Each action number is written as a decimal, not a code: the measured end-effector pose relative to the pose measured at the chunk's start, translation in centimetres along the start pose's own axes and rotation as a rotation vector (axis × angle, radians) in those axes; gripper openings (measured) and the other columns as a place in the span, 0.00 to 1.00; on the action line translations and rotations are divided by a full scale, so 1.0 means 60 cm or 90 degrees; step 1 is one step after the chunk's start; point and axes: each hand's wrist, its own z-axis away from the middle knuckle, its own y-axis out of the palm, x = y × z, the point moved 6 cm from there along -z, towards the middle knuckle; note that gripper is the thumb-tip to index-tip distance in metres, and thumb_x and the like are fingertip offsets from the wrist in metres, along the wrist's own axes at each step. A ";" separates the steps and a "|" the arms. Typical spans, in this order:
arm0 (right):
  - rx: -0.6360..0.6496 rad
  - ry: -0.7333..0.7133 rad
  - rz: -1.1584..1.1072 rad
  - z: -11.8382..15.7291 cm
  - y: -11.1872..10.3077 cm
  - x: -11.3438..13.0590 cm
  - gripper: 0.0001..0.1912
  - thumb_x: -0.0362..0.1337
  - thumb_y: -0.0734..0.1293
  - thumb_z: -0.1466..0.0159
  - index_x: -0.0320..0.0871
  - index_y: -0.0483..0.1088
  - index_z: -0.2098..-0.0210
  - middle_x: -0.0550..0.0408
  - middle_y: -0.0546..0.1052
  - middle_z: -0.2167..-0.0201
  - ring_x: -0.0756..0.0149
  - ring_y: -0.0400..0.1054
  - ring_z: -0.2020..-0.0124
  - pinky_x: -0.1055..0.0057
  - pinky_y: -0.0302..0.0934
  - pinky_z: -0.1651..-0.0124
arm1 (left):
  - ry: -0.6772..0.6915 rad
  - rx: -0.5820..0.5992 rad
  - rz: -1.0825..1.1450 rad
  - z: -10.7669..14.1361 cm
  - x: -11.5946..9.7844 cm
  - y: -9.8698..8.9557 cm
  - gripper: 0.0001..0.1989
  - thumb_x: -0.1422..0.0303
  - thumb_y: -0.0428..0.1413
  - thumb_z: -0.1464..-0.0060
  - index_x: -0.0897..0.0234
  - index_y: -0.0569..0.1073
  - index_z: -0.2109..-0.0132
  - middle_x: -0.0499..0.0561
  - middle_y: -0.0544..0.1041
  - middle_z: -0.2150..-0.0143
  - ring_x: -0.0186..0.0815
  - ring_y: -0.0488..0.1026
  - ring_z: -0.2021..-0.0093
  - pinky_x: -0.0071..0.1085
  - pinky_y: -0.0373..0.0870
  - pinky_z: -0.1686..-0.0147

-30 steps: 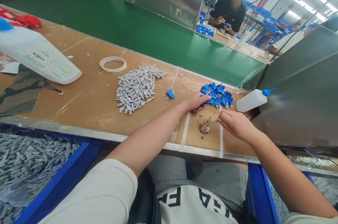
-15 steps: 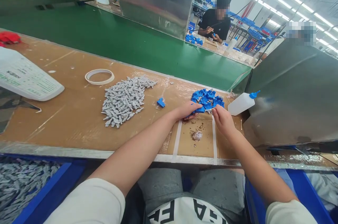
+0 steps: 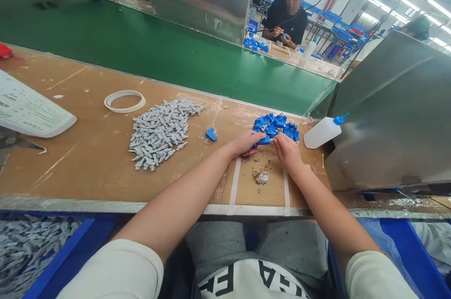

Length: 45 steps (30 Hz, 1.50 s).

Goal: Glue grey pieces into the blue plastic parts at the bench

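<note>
My left hand (image 3: 248,143) is closed around a blue plastic part (image 3: 263,141), held just in front of the pile of blue parts (image 3: 271,123). Close beside it on the right, my right hand (image 3: 287,149) is closed in a pinch near the part's right end. Whatever lies between those fingertips is too small to make out. Below the hands, a small clear cup (image 3: 261,178) stands on the table between two white tape strips, with dark specks around it. A single blue part (image 3: 211,134) lies apart, left of my left hand.
A heap of grey plastic pieces (image 3: 164,132) and a tape roll (image 3: 124,102) lie to the left. A white squeeze bottle (image 3: 322,133) leans by the metal panel (image 3: 387,116) at right. Beyond the table runs a green belt (image 3: 169,62); a co-worker (image 3: 287,19) sits across it.
My right hand has moved left, closer to my left hand and the blue part. The view has shifted slightly. My left hand keeps its hold.
</note>
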 end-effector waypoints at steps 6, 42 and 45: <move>0.035 -0.054 0.011 0.011 0.014 -0.003 0.20 0.44 0.50 0.21 0.43 0.70 0.56 0.45 0.75 0.62 0.57 0.70 0.60 0.67 0.61 0.59 | -0.032 -0.039 -0.051 0.006 0.001 -0.004 0.31 0.42 0.53 0.42 0.61 0.64 0.81 0.48 0.60 0.88 0.29 0.54 0.89 0.26 0.50 0.88; 0.201 -0.008 -0.243 0.034 0.088 0.035 0.12 0.33 0.58 0.27 0.45 0.59 0.69 0.56 0.71 0.72 0.65 0.62 0.71 0.70 0.45 0.67 | 0.135 -0.357 0.353 0.022 -0.006 -0.013 0.31 0.45 0.45 0.33 0.61 0.54 0.78 0.44 0.49 0.82 0.28 0.53 0.84 0.24 0.53 0.84; 0.208 -0.004 -0.236 0.034 0.090 0.032 0.11 0.32 0.59 0.28 0.45 0.60 0.68 0.55 0.72 0.72 0.65 0.62 0.71 0.69 0.44 0.67 | 0.131 -0.353 0.359 0.019 -0.006 -0.009 0.30 0.46 0.47 0.33 0.61 0.54 0.77 0.44 0.51 0.82 0.28 0.54 0.83 0.24 0.53 0.84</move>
